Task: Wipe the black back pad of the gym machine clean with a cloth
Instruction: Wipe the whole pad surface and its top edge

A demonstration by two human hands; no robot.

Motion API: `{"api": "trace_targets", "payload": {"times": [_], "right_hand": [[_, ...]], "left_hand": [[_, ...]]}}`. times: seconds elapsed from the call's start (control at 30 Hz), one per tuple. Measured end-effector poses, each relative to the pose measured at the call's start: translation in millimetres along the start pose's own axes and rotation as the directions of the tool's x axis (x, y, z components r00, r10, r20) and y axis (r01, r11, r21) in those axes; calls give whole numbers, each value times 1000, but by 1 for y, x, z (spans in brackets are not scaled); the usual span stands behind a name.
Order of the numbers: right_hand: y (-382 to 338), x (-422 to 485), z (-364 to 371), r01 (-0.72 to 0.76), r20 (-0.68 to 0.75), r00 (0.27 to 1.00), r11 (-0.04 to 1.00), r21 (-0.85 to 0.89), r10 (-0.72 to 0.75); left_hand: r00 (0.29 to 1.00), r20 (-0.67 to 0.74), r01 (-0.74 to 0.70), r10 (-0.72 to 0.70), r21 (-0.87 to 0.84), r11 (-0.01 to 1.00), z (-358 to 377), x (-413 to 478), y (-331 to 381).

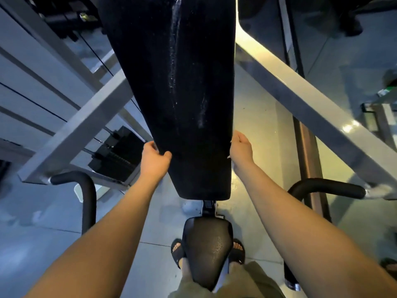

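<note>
The long black back pad [171, 82] runs down the middle of the view, tilted, with pale streaks and specks on its surface. My left hand [154, 160] grips the pad's left edge low down, thumb on the front face. On the opposite side, at about the same height, my right hand [241, 149] is curled against the right edge, fingers tucked out of sight. I cannot make out a cloth; only a small white fleck shows at the heel of my right hand.
The black seat pad [208, 248] sits below the back pad, between my sandalled feet. Black curved handles stand at the left [86, 190] and right [326, 188]. Grey frame beams [300, 97] cross on both sides, and a weight stack [120, 155] stands at the left.
</note>
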State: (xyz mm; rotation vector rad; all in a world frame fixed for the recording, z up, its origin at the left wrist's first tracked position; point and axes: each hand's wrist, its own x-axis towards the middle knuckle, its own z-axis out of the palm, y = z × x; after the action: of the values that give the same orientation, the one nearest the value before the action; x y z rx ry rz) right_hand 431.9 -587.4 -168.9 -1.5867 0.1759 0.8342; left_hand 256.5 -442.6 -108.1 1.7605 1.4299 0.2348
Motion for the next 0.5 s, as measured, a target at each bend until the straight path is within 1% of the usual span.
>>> {"api": "trace_targets", "payload": {"times": [0.1, 0.2, 0.3, 0.33, 0.4, 0.47, 0.5], "right_hand": [[-1, -1, 3, -30, 43, 999, 999, 42, 28], [-3, 3, 4, -50, 84, 996, 995, 83, 43], [-9, 0, 8, -89, 6, 996, 982, 169, 89], [-12, -1, 10, -73, -32, 996, 983, 168, 80], [-25, -6, 14, 11, -82, 997, 988, 152, 1], [-42, -13, 16, 164, -116, 982, 981, 102, -152], [-50, -15, 16, 250, -110, 965, 964, 89, -240]], "left_hand": [[999, 43, 22, -23, 30, 999, 0, 23, -6], [989, 148, 26, -32, 39, 999, 7, 31, -1], [977, 208, 31, -46, 73, 997, 15, 39, 2], [975, 214, 36, -54, 85, 996, 14, 41, 3], [971, 228, 39, -65, 119, 992, 12, 46, 2], [968, 243, 21, -56, 144, 989, 10, 49, 1], [968, 247, 6, -44, 152, 988, 10, 50, 0]]}}
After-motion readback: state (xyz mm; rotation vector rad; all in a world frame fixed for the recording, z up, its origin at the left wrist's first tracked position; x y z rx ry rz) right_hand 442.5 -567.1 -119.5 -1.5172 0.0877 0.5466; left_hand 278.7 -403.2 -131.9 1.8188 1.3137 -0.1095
